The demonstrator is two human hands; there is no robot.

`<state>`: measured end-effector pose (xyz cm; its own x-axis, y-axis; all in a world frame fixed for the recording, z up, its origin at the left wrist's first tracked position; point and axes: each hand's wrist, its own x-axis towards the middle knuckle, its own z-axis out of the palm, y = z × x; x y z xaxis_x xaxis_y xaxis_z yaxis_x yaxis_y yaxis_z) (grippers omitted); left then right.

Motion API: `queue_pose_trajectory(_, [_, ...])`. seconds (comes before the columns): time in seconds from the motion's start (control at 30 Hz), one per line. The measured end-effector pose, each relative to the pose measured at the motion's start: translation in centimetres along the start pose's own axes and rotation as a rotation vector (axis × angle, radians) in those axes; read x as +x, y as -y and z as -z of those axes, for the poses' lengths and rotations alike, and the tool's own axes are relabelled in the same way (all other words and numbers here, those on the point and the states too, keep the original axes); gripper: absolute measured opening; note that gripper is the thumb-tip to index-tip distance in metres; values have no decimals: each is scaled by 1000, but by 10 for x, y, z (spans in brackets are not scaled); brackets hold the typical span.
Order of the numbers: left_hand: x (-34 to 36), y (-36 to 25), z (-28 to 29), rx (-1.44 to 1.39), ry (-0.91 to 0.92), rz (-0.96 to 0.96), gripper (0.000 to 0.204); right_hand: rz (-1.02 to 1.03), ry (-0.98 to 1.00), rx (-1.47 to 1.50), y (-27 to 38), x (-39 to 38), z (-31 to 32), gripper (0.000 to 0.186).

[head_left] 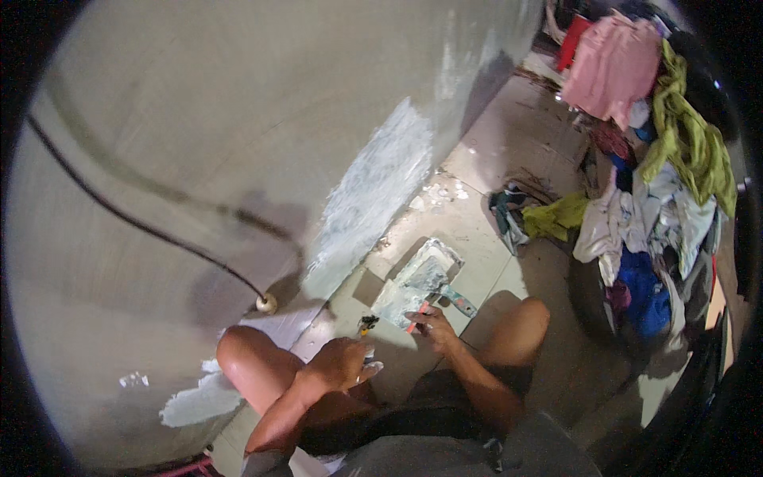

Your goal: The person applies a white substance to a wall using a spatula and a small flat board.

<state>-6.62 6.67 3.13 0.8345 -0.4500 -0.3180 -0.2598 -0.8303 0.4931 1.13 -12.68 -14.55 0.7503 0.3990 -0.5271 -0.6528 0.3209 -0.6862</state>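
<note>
My right hand [435,330] is closed round a narrow orange-red stick-like piece [418,316], held over the near edge of a putty-smeared rectangular tray [385,307]. I cannot make out the rest of that piece. On the tray lies a putty knife with a teal handle [459,302], its blade coated in grey-white paste. Left of the tray, my left hand [340,366] is curled, with whitish smears at the fingertips; whether it holds anything is hidden. A small black and yellow object [367,323] rests on the floor just beyond it.
A grey wall [199,95] on the left bears a pale putty patch [377,179]. A dark cable ends in a bulb-like fitting [266,303] beside my left knee. White crumbs [445,193] lie on the tiles. Heaped clothes [636,215] fill the right side.
</note>
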Motion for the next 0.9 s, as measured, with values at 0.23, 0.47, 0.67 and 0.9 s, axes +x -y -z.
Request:
queue_pose_trajectory(0.23, [-6,10,-12,41,-58,11,34,-58,14,65,-6,6,0,21])
queue_pose_trajectory(0.47, [-18,4,-5,-159,-80,67,27,-15,16,-57,-12,-7,-9,22])
queue_pose_trajectory(0.67, [-14,-2,-4,-74,-26,88,31,-51,132,-92,-22,1,3,32])
queue_pose_trajectory(0.9, [-29,-4,-1,-42,-36,-8,36,336,51,-222,-15,6,-8,16])
